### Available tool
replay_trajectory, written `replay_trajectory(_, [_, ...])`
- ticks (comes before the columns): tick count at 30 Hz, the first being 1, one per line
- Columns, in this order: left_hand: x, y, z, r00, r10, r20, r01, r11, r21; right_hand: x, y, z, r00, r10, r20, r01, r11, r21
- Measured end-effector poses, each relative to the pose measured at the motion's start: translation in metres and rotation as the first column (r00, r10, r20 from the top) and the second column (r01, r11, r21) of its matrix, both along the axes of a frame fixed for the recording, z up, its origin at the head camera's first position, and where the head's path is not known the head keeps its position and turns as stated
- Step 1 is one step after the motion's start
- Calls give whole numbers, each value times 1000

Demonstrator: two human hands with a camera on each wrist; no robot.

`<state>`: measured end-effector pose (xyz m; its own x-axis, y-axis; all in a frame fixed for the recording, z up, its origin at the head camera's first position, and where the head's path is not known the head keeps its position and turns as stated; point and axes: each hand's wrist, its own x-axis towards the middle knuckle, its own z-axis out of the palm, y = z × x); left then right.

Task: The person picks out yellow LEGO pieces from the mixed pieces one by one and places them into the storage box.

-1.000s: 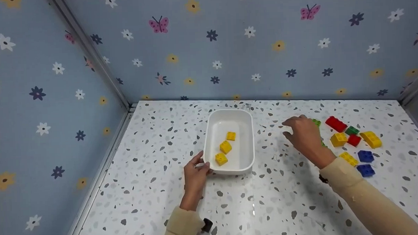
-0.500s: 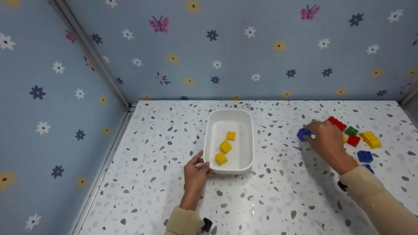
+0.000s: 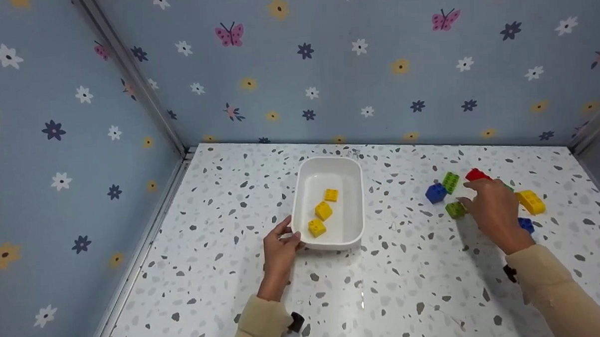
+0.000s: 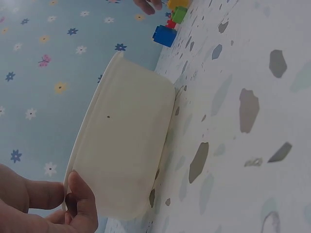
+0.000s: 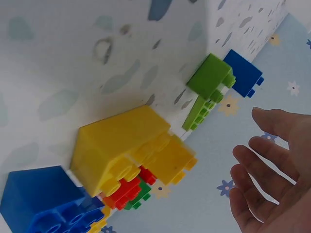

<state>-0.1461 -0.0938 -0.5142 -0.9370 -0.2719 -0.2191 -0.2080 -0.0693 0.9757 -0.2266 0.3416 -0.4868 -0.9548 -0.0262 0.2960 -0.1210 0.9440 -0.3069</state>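
Observation:
In the head view my left hand (image 3: 279, 251) grips the near left corner of a white plastic container (image 3: 359, 201), thumb on the rim and fingers outside. Three yellow toy building bricks (image 3: 323, 210) lie inside it. My right hand (image 3: 495, 206) is over the loose bricks at the right, fingers bent and apart, holding nothing. Close to its thumb lies a small light green brick (image 3: 455, 210). Beyond are a longer light green brick (image 3: 450, 182) and a blue brick (image 3: 435, 193). From the right wrist, a yellow brick (image 5: 121, 141) looms large. The hand covers some bricks in the head view.
A red brick (image 3: 477, 174) and a curved yellow brick (image 3: 531, 202) lie behind and right of my right hand, another blue brick (image 3: 526, 225) by its wrist. A flowered blue wall (image 3: 337, 87) rises behind the speckled white table (image 3: 221, 201); another stands left.
My right hand has moved right, off the blue brick its fingers were at half a second ago, uncovering the light green bricks. The left hand and container have stayed still.

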Motion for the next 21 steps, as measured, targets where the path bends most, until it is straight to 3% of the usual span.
replay_trajectory(21, [-1, 0, -1, 1000, -1, -11, 1, 1000, -8, -1, 29, -10, 997, -38, 67, 35, 998, 49])
